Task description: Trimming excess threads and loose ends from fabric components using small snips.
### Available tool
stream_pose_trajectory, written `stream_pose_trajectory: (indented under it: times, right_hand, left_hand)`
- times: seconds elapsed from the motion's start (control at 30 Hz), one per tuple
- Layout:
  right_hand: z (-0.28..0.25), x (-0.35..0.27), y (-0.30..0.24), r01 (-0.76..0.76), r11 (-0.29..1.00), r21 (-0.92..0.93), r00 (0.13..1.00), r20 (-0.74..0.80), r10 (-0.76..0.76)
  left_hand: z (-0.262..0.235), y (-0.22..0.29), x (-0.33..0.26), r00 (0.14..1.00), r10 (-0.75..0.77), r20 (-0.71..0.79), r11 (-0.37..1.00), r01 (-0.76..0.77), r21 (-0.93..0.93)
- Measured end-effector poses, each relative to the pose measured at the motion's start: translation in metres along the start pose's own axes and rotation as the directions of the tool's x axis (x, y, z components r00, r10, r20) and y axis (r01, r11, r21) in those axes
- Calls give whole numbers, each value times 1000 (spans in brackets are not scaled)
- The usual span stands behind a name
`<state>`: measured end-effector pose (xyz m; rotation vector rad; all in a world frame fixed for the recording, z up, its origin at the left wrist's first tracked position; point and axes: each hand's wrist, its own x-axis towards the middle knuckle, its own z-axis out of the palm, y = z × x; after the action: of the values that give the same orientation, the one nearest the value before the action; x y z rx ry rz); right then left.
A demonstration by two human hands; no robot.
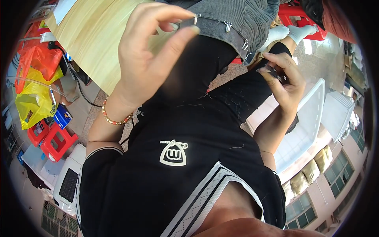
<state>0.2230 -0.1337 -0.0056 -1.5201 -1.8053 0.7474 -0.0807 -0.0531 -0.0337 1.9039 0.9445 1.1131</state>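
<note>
A grey knitted garment [213,17] lies across my black-trousered lap, its ribbed folds bunched toward the far side. Along its band sit several metal hooks, one [228,26] near the middle and another [245,44] farther right. My left hand [148,51] is raised at the band's left end, thumb and index finger apart. The index fingertip is beside a metal hook [196,19]; whether it touches cannot be made out. To the right of the garment, my right hand [286,81] is closed around a small dark tool [276,73], partly hidden by the fingers.
A pale wooden tabletop [92,31] borders my left side. Beyond it are a yellow plastic bag [35,98], a red bag [43,59] and a red stool [59,142]. Another red stool [290,15] stands ahead, near feet in pale socks [302,32]. At right is a white plastic bin [304,126].
</note>
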Motion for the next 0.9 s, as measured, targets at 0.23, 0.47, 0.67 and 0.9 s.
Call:
stream_pose_trajectory:
  times: [0.23, 0.47, 0.67, 0.9]
  right_hand:
    - [8, 19, -6, 134, 990, 32, 990, -57, -132]
    - [6, 24, -13, 181, 981, 73, 982, -68, -176]
    - [7, 37, -14, 235, 971, -52, 971, -40, -237]
    - [14, 52, -34, 137, 988, 66, 989, -57, -133]
  left_hand:
    - [21, -2, 12, 978, 207, 18, 958, -207, 197]
    - [26, -11, 14, 998, 48, -29, 996, -50, -72]
    - [26, -14, 10, 986, 131, -105, 991, -129, 27]
    - [20, -22, -3, 981, 168, -95, 985, -165, 43]
